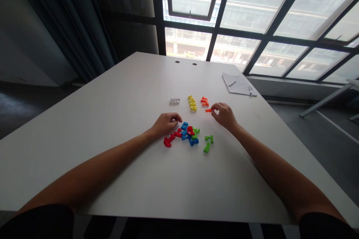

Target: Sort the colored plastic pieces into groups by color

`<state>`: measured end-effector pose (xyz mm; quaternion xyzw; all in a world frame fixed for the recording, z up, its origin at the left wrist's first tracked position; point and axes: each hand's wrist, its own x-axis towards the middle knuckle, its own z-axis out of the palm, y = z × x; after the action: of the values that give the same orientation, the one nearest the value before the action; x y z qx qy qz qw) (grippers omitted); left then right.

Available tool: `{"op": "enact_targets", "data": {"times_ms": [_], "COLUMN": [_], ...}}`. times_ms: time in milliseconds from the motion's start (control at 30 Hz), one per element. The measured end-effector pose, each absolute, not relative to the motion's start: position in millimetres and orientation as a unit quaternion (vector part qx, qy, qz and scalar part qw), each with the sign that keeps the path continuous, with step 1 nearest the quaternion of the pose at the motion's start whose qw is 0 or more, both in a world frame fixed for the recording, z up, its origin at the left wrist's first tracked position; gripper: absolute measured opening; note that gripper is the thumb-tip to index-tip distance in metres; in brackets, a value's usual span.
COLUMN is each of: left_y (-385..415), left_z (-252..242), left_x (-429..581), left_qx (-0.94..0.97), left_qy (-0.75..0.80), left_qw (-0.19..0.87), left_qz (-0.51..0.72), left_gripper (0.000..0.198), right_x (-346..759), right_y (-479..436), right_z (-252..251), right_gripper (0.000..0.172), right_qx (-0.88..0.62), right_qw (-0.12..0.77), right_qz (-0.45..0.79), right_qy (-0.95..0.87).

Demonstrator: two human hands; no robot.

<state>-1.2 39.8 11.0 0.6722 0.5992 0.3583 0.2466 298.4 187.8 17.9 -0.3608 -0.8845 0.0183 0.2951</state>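
Observation:
My right hand [223, 115] pinches a small orange plastic piece [208, 111] just above or on the table; I cannot tell which. Behind it lies a little group of orange pieces [204, 101]. My left hand [167, 123] rests on the table with its fingers curled in and nothing visible in them. Close to its fingertips is a blue letter-like piece [184, 126]. A mixed pile holds more blue pieces [193, 142], red pieces [169, 140] and green ones. Two green pieces [209, 139] lie apart to the right.
Yellow pieces [192, 103] form a column beyond the pile, with white pieces [174, 101] to their left. Paper sheets [238, 83] with pens lie at the far right of the white table [126, 108]. Windows stand behind, and a dark curtain [70, 18] hangs at left.

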Motion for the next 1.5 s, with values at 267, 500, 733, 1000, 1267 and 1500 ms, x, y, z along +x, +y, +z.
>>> {"op": "enact_targets", "data": {"times_ms": [267, 500, 733, 1000, 1267, 1500], "left_y": [40, 38, 39, 39, 39, 37], "left_z": [10, 12, 11, 11, 10, 13], "left_x": [-2, -1, -3, -3, -4, -3], "left_qx": [0.673, 0.673, 0.677, 0.677, 0.676, 0.681], "left_qy": [0.599, 0.599, 0.596, 0.594, 0.596, 0.591], "left_qw": [0.248, 0.25, 0.246, 0.251, 0.247, 0.249], "left_qz": [0.357, 0.354, 0.355, 0.355, 0.356, 0.353], "left_gripper": [0.03, 0.029, 0.03, 0.03, 0.029, 0.03], "right_x": [283, 277, 276, 266, 260, 264], "right_y": [204, 212, 203, 121, 87, 101], "right_z": [5, -1, -2, 25, 29, 31], "right_gripper": [0.023, 0.023, 0.012, 0.018, 0.022, 0.035], "right_qx": [-0.426, -0.449, -0.415, -0.206, -0.159, -0.184], "right_qw": [0.165, 0.18, 0.251, 0.315, 0.208, 0.255], "right_qz": [-0.056, -0.05, -0.039, 0.16, 0.151, 0.158], "right_qy": [-0.888, -0.874, -0.873, -0.912, -0.953, -0.936]}}
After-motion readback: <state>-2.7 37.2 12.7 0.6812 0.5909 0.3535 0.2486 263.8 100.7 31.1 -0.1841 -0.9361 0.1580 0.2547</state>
